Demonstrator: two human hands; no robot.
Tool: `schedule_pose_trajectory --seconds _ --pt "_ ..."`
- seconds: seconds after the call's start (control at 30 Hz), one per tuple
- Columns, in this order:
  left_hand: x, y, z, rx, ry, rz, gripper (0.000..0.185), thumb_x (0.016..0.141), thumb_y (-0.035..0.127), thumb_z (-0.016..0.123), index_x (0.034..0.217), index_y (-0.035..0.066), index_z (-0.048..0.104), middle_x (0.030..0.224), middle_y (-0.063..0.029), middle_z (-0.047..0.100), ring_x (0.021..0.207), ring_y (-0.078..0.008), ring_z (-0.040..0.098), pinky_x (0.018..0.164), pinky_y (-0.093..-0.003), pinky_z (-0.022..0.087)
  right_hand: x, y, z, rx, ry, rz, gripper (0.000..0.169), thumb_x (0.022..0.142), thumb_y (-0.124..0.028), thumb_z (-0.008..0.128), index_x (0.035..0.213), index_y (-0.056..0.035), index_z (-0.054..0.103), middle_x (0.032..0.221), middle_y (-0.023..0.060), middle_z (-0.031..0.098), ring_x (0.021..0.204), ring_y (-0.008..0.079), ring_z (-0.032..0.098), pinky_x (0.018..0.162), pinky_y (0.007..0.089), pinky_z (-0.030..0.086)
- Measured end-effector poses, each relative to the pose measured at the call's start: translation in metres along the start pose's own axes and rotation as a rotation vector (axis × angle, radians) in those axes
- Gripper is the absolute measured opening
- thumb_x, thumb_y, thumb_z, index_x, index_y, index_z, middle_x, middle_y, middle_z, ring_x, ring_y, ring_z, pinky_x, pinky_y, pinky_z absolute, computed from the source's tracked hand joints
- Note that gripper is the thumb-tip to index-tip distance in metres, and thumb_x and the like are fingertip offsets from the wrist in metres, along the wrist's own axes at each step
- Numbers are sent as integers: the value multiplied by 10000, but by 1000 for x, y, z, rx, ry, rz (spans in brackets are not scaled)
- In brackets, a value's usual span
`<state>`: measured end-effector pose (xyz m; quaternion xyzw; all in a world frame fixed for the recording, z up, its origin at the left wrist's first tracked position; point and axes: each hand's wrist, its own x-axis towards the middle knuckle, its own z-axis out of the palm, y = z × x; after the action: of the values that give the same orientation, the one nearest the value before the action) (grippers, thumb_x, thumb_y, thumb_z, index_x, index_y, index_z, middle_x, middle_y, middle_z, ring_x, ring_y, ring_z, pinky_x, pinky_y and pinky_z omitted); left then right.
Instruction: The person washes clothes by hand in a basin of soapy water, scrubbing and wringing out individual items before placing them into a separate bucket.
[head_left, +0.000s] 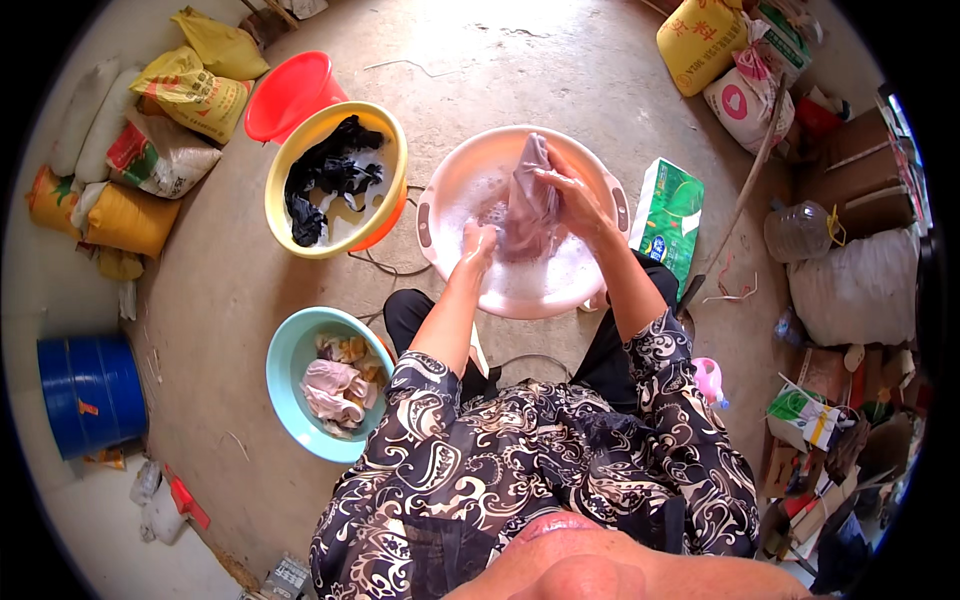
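Observation:
A wide pink plastic basin (517, 300) with sudsy water stands on the floor before me. In it a wet mauve-grey cloth (534, 202) hangs into the suds, its upper end raised near the far rim. My right hand (574, 191) holds the cloth's upper right side, fingers pressed along it. My left hand (480, 241) is low over the water at the cloth's left; its fingers are partly hidden, and whether they grip a part of the cloth cannot be made out.
Left of the basin are a yellow basin (400, 150) with black clothes in suds, a red bucket (289, 94) and a turquoise basin (281, 390) holding laundry. A green tissue pack (671, 217) lies right, beside a long stick (739, 202). Behind my right elbow stands a pink bottle (707, 379).

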<state>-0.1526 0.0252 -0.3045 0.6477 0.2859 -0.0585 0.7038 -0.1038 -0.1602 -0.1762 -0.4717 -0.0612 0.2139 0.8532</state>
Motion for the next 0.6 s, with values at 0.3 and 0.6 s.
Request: schedule_pose_trajectory --seconds 0.3,0.6 --pt "-39 72 -25 763 138 527 328 860 155 576 1161 30 605 1154 -231 616 1080 -349 591 963 -460 439 7 28 -69 -579 125 41 719 816 -98 649 1483 -47 386 1412 131 507 1243 204 508 1047 302 397" --pt "-40 29 15 1236 -96 606 743 881 309 602 1526 141 274 1533 -311 241 1430 -499 184 1158 -604 160 16 105 -53 -990 350 2 617 746 -150 681 1333 -32 532 1262 204 619 1181 330 591 979 382 462"
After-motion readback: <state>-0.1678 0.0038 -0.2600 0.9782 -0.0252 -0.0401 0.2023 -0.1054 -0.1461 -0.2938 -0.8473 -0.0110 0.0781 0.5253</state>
